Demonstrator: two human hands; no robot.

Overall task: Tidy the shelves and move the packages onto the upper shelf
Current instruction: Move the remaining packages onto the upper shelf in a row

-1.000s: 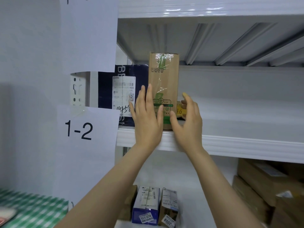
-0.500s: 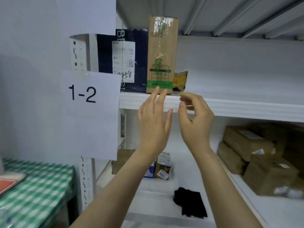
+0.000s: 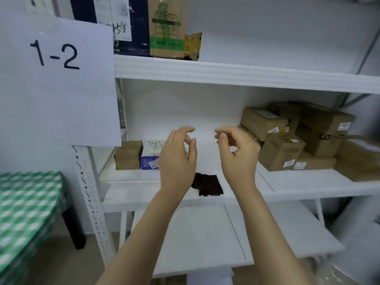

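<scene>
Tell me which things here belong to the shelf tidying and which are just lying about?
Job: upper shelf; tall brown package, navy box, yellow packet on it; cardboard boxes, blue-and-white box, small brown box below; left hand, right hand, both empty.
Lying about: green checked tablecloth, 1-2 sign, black bundle (maybe).

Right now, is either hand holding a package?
No, the left hand and right hand are both empty, fingers loosely curled, in front of the lower shelf where the cardboard boxes sit.
</scene>
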